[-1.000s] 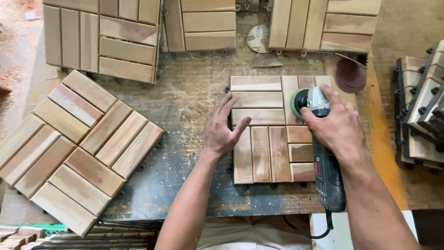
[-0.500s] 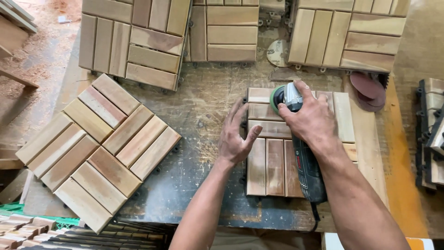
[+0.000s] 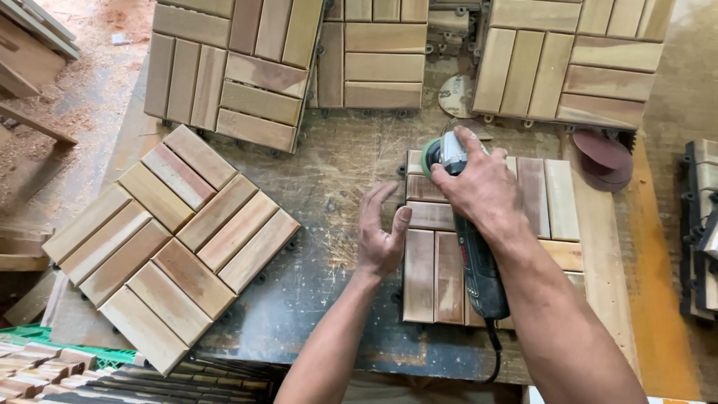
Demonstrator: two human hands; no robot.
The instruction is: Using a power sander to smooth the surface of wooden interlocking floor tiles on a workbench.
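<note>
While the right hand (image 3: pixel 479 183) wraps its fingers (image 3: pixel 465 142) tightly around the head of a handheld power sander (image 3: pixel 471 254), the tool lies across a square wooden deck tile (image 3: pixel 553 202) on the table (image 3: pixel 329 172). The sander's green and grey head sits at the tile's upper left corner under the knuckles, and its dark, tapered body runs down beneath the wrist and forearm to a black cord at the tile's lower edge.

The left hand (image 3: pixel 380 239) holds nothing: its fingers (image 3: pixel 372 206) are spread fairly wide and its thumb presses against the tile's left edge, while the palm rests on the table just beside it.

The tile is made of short, smooth, pale slats in tan and pinkish brown, set in blocks that alternate upright and crosswise. The table top is rough, scratched and stained, grey-brown with dusty patches.

A larger slatted panel (image 3: pixel 172 239), turned like a diamond, lies well to the left of the left hand. More slat tiles (image 3: pixel 232 67) line the far edge of the table. Round sanding discs lie near the tile's upper right: a pale one (image 3: pixel 456 96) and a stack of dark reddish ones (image 3: pixel 604 158). Sawdust covers the floor (image 3: pixel 97 82) at upper left.
</note>
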